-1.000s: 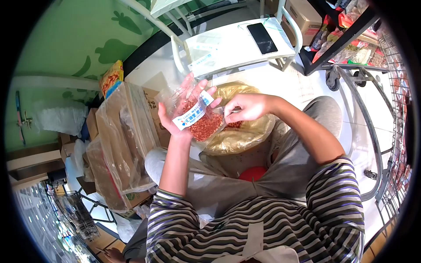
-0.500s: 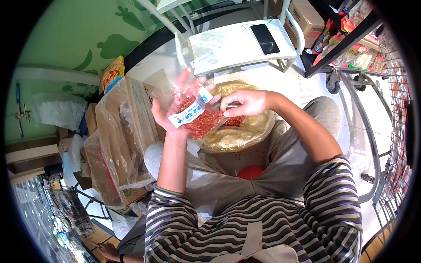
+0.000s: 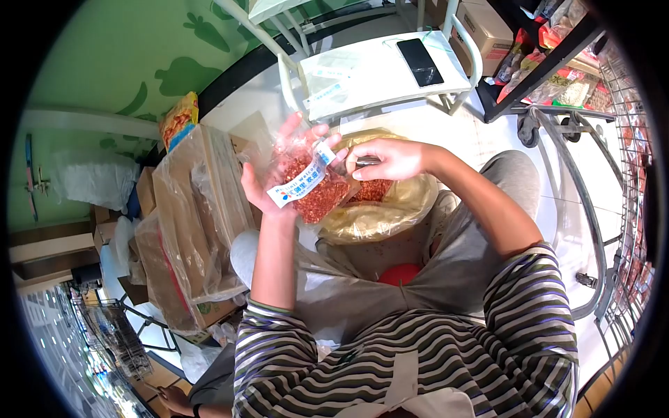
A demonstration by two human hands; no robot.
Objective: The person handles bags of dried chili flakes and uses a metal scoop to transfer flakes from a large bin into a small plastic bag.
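My left hand [image 3: 270, 194] holds a clear plastic bag [image 3: 317, 196] of crushed red chili flakes from beneath, its fingers spread and partly seen through the plastic. Across the bag runs a white label with blue print [image 3: 304, 182]. My right hand [image 3: 390, 160] is closed around a short metal handle [image 3: 367, 161] at the bag's right side; the handle's far end is hidden. Below both hands a large yellowish plastic bag [image 3: 390, 221] lies open, with more red flakes [image 3: 369, 189] inside.
A white chair [image 3: 383, 90] ahead carries a phone [image 3: 419, 61] and label strips. Plastic-wrapped cardboard [image 3: 188, 230] stands at left, a snack packet [image 3: 180, 118] on top. A wire cart [image 3: 620, 209] is at right. Another person's hand [image 3: 173, 399] shows at lower left.
My right hand has shifted slightly left and up, and more of the metal handle shows. The bag in my left hand has barely moved.
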